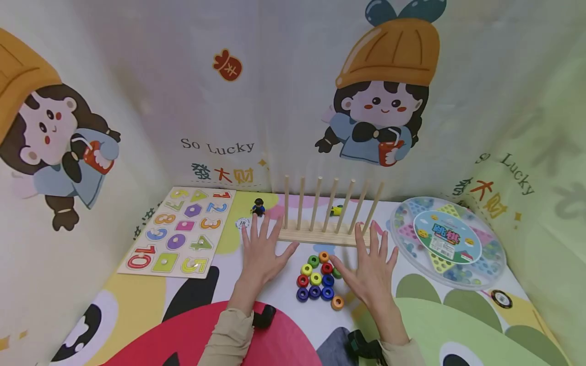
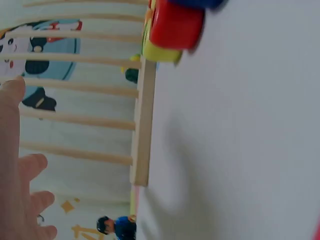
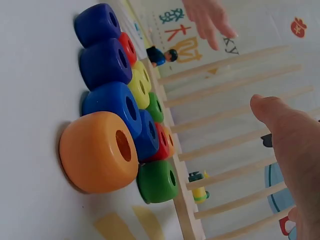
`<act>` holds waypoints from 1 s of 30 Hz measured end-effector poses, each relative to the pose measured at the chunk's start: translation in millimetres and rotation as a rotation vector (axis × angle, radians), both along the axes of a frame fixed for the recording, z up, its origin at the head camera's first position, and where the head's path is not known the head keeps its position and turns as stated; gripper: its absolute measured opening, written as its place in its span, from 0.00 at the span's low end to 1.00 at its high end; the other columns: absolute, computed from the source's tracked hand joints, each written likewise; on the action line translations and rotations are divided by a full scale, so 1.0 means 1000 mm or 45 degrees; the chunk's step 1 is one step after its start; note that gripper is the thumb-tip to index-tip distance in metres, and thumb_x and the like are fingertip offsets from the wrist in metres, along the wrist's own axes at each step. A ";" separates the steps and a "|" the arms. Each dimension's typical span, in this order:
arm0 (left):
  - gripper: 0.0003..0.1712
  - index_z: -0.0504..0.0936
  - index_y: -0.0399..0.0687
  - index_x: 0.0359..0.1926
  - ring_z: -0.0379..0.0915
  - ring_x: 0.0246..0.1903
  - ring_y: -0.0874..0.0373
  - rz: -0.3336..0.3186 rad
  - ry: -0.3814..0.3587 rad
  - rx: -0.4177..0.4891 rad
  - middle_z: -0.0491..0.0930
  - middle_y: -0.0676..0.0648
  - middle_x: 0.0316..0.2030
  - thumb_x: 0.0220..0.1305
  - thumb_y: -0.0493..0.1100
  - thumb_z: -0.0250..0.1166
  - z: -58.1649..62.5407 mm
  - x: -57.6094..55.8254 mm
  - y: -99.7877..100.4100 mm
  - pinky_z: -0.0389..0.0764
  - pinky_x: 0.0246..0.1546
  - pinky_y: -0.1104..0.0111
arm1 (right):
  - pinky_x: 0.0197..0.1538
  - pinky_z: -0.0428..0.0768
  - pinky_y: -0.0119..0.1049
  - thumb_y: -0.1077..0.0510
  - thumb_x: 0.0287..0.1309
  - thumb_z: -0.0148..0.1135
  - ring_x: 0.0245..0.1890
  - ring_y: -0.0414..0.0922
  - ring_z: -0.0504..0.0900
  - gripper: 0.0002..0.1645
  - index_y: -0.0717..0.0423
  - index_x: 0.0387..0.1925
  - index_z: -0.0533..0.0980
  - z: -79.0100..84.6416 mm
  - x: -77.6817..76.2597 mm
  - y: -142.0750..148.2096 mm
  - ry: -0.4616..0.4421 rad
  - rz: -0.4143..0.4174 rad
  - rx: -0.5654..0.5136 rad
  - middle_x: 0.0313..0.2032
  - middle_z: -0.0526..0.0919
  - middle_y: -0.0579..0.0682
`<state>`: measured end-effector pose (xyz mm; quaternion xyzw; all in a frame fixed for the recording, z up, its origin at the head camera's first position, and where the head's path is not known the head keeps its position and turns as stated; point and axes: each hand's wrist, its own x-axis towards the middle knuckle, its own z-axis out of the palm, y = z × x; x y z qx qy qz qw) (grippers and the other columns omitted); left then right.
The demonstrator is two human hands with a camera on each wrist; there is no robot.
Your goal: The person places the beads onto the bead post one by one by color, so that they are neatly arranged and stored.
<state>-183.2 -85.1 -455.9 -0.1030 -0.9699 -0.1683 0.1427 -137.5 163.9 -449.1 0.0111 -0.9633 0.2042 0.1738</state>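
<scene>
My left hand (image 1: 261,256) hovers with spread fingers, left of a cluster of coloured wooden beads and holding nothing. On the other side, my right hand (image 1: 373,274) is likewise spread and bare, its thumb over the cluster's right edge. The beads are orange, green, yellow, red, blue and purple, each with a hole on top; an orange bead (image 3: 100,152) lies nearest the front. A red bead (image 2: 175,25) shows in the left wrist view. Behind them stands a wooden rack (image 1: 320,235) with a row of upright pegs, which carry no beads.
A number puzzle board (image 1: 183,239) lies at left, and a round Chinese checkers box (image 1: 448,241) at right. A small toy figure (image 1: 258,207) stands left of the rack, a yellow-green toy (image 1: 337,210) behind it. A black round chip (image 1: 501,299) lies at far right.
</scene>
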 end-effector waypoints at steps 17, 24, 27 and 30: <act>0.44 0.59 0.47 0.75 0.52 0.71 0.41 -0.165 -0.111 0.715 0.58 0.41 0.73 0.65 0.57 0.64 -0.024 -0.057 -0.016 0.59 0.67 0.40 | 0.67 0.46 0.72 0.35 0.52 0.67 0.71 0.69 0.49 0.53 0.53 0.73 0.60 -0.005 -0.004 0.002 0.062 0.064 -0.041 0.73 0.55 0.66; 0.42 0.65 0.40 0.71 0.67 0.63 0.45 -0.265 -0.135 0.975 0.67 0.41 0.68 0.60 0.47 0.70 -0.042 -0.071 -0.017 0.77 0.56 0.53 | 0.60 0.69 0.65 0.48 0.53 0.73 0.62 0.65 0.69 0.42 0.60 0.66 0.70 -0.004 -0.008 0.006 -0.044 0.165 -0.194 0.65 0.68 0.66; 0.41 0.67 0.39 0.70 0.73 0.59 0.46 -0.266 -0.156 0.972 0.72 0.38 0.64 0.59 0.47 0.71 -0.048 -0.071 -0.017 0.79 0.55 0.57 | 0.53 0.77 0.60 0.52 0.54 0.73 0.54 0.61 0.78 0.36 0.61 0.62 0.73 -0.005 -0.007 0.009 -0.186 0.240 -0.331 0.59 0.75 0.63; 0.37 0.72 0.37 0.66 0.77 0.54 0.46 -0.282 -0.149 0.919 0.76 0.38 0.59 0.58 0.46 0.72 -0.052 -0.070 -0.015 0.80 0.54 0.59 | 0.51 0.80 0.56 0.54 0.53 0.74 0.48 0.57 0.82 0.32 0.61 0.58 0.76 -0.010 -0.005 0.012 -0.316 0.304 -0.429 0.53 0.81 0.60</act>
